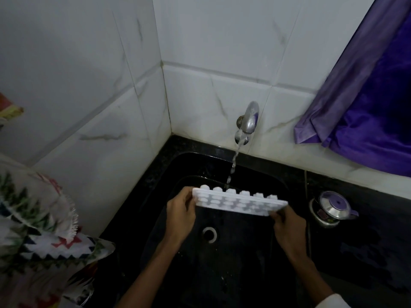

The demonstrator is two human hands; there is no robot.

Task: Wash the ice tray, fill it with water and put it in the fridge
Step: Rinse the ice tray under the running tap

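Count: 1 ice tray (239,203), 2 hands on it (left hand (180,213), right hand (288,225)), 1 tap (249,121) at 12 o'clock, 1 sink (262,263), 1 steel lidded pot (331,207) at 3 o'clock, 1 purple curtain (367,103).

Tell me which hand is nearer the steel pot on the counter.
Right. The right hand, gripping the ice tray, sits just left of the steel pot; the left hand holds the tray's far end.
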